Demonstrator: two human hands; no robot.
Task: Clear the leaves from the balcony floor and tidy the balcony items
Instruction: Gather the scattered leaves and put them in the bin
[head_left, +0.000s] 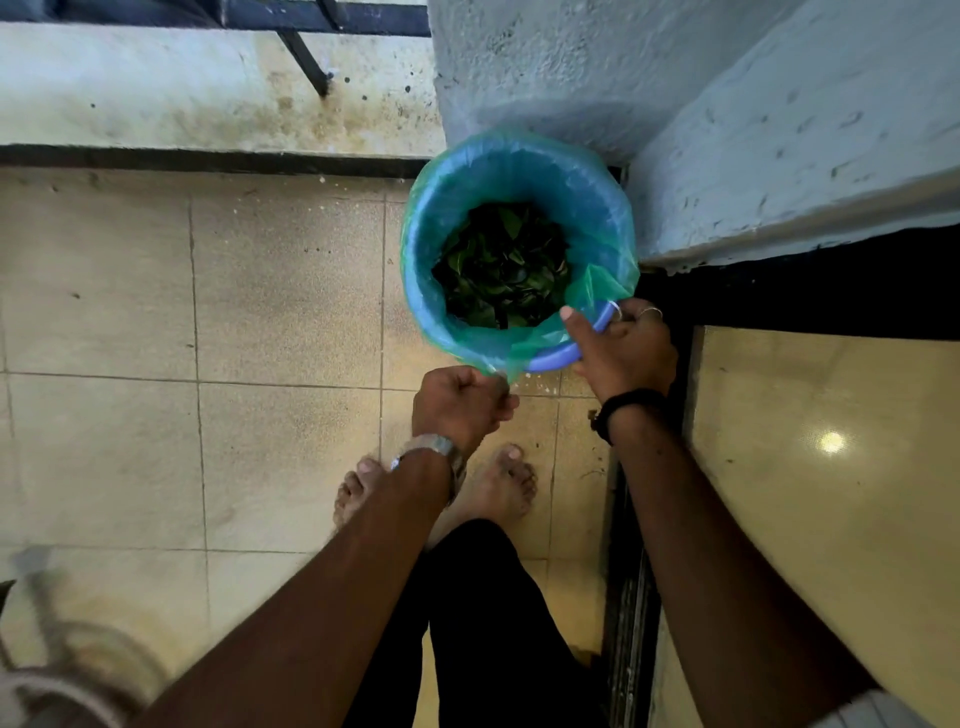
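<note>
While green leaves already fill the lined blue bin by the wall, the left hand pinches its liner, the right hand grips the rim; tidying seems left.

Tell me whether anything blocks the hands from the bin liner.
Nothing visible does. The left hand already pinches the green liner at its near edge, and the right hand holds the blue bin at the rim. Leaves lie inside.

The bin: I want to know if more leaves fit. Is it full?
Not full. The leaves lie low in the blue bin, and bare green liner shows above them.
</note>
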